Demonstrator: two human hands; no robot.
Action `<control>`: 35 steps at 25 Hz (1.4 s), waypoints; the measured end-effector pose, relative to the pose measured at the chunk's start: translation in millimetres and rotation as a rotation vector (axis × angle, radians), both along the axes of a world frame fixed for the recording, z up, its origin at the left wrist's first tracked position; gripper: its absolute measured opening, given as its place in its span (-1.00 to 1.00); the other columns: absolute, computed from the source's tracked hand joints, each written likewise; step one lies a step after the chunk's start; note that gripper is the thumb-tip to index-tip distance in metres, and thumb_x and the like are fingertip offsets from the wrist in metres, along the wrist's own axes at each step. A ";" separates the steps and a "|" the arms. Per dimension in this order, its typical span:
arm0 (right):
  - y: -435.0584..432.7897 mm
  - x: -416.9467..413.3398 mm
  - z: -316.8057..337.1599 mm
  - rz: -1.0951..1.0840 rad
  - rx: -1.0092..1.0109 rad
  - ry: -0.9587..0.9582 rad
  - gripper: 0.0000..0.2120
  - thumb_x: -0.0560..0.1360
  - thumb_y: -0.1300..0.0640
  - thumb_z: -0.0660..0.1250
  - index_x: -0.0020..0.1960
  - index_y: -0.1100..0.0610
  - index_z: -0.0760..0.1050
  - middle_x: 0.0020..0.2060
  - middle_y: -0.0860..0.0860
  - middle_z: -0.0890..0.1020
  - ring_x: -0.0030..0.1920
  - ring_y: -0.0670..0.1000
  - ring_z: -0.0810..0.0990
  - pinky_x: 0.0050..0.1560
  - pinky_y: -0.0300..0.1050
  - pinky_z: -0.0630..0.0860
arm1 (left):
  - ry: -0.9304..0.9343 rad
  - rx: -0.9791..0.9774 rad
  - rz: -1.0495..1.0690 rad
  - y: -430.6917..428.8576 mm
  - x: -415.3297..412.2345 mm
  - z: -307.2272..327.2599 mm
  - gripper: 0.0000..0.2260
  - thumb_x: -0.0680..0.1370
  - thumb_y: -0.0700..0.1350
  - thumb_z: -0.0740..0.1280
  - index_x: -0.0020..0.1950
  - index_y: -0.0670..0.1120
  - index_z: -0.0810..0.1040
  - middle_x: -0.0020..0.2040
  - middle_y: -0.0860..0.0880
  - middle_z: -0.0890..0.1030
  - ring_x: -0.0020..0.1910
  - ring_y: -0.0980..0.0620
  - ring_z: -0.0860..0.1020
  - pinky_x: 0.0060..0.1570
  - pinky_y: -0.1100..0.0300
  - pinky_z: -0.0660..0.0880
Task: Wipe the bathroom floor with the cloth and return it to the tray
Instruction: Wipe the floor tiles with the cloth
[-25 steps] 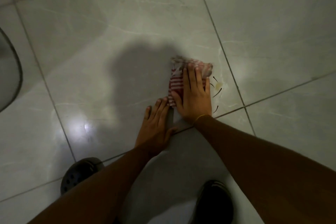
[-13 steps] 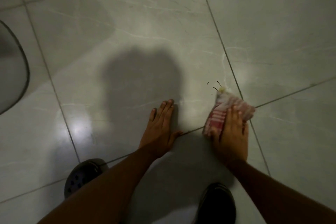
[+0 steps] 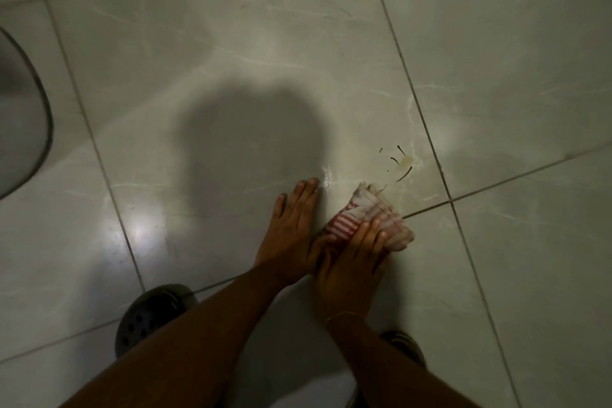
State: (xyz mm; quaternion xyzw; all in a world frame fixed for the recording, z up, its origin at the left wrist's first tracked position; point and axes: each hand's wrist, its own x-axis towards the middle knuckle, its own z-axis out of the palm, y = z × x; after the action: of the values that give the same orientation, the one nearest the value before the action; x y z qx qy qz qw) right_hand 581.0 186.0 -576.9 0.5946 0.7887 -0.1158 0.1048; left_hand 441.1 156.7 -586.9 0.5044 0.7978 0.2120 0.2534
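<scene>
A folded red-and-white striped cloth point(image 3: 371, 219) lies on the pale marbled floor tiles point(image 3: 231, 43). My right hand point(image 3: 351, 262) presses down on its near part, fingers spread over it. My left hand point(image 3: 291, 235) rests flat on the tile just left of the cloth, palm down, fingers together, holding nothing. A yellowish stain point(image 3: 406, 161) with a few dark hair-like strands sits on the tile just beyond the cloth. No tray is in view.
A dark rounded rim of some object point(image 3: 29, 129) curves in at the left edge. Two dark clogs, the left one point(image 3: 152, 315) and the right one point(image 3: 402, 346), stand on the floor near the bottom. Dark grout lines cross the tiles. A head-shaped shadow falls mid-floor.
My right hand has slid the cloth from the upper spot down to the right, then back leftwards beside my left hand. The stain and strands are uncovered. The left hand stayed planted.
</scene>
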 end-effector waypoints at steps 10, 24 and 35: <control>199.7 -48.4 -7.4 -0.279 0.113 0.109 -0.10 0.63 -0.27 0.07 0.74 0.27 -0.05 0.74 0.26 0.06 0.74 0.31 0.07 0.70 0.35 0.03 | 0.039 -0.019 0.000 0.0 -1.0 3.7 -0.22 0.68 0.33 0.09 0.71 -0.18 0.06 0.74 -0.11 0.05 0.73 -0.06 -0.05 0.67 -0.07 -0.13; 35.1 62.0 -0.9 0.218 -0.042 0.077 -0.10 0.66 -0.34 0.02 0.75 0.17 -0.22 0.72 0.25 0.14 0.73 0.25 0.08 0.65 0.38 0.18 | 0.092 -0.039 0.006 2.1 1.2 1.5 -0.24 0.66 0.27 0.14 0.71 -0.18 0.07 0.73 -0.12 0.09 0.73 -0.09 0.01 0.67 -0.13 -0.05; 186.2 -54.3 -0.7 -0.051 0.038 0.095 -0.13 0.66 -0.26 0.05 0.74 0.29 -0.04 0.73 0.30 0.10 0.73 0.34 0.09 0.69 0.39 0.06 | 0.108 -0.108 -0.036 1.4 1.0 3.9 -0.22 0.67 0.32 0.06 0.71 -0.19 0.06 0.74 -0.11 0.02 0.73 -0.10 -0.05 0.66 -0.20 -0.02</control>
State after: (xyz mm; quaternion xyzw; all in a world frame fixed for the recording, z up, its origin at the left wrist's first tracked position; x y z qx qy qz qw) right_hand 526.8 372.1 -577.6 0.6103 0.7794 -0.1314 0.0530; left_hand 442.1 158.0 -583.0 0.5149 0.8114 0.1367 0.2404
